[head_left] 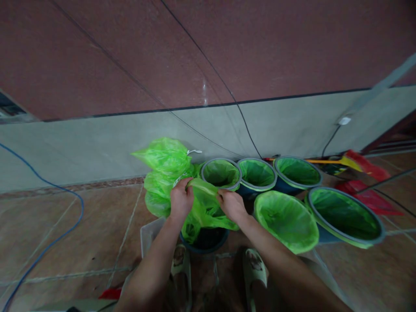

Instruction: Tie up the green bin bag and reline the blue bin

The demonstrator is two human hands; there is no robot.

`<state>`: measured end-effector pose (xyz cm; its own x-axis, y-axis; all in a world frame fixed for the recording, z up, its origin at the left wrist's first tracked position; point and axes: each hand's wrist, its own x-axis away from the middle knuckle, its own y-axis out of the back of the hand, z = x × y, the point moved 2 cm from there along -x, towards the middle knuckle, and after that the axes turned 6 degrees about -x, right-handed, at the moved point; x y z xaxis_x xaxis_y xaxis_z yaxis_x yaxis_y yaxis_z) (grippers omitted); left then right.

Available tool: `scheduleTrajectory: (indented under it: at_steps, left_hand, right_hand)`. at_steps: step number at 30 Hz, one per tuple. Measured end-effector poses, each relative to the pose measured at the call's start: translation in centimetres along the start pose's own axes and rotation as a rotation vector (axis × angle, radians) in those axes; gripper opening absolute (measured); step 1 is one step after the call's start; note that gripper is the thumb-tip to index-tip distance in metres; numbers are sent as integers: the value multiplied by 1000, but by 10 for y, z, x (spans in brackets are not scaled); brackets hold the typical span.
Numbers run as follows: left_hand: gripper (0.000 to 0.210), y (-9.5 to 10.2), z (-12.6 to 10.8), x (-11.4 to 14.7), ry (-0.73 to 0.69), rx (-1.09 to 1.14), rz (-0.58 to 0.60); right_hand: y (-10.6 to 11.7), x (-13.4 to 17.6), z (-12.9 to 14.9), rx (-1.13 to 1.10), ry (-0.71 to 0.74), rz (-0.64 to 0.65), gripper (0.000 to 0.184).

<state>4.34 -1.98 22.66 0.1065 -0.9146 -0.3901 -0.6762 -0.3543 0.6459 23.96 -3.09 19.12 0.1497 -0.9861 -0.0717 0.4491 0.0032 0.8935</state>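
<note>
A green plastic bag [208, 201] is stretched between my two hands, its lower part hanging into a dark bin [204, 242] at my feet. My left hand [181, 197] grips the bag's upper left edge. On the right side of the same bag, my right hand [231, 203] is closed around the edge. Just behind my left hand rests a pile of tied green bags [165, 162] against the wall. A bin with a grey rim and green liner [221, 172] stands right behind the held bag.
More green-lined bins [256, 173] stand along the wall, with a liner-covered bin [286, 221] and a grey-rimmed bin [344, 216] in front. Red dustpans [352, 197] lie at right. A blue hose [81, 208] crosses the left floor. A pale container [147, 236] sits by my left forearm.
</note>
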Motion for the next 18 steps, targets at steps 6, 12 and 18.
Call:
scheduleTrajectory:
  at_steps: [6, 12, 18]
  left_hand:
    - [48, 13, 25, -7, 34, -216, 15]
    - [43, 18, 31, -7, 88, -312, 19]
    - [41, 27, 40, -14, 184, -111, -80]
  right_hand:
    - [50, -9, -53, -143, -180, -486, 32]
    - [80, -1, -91, -269, -327, -781, 33]
    - [101, 9, -125, -469, -457, -1042, 36]
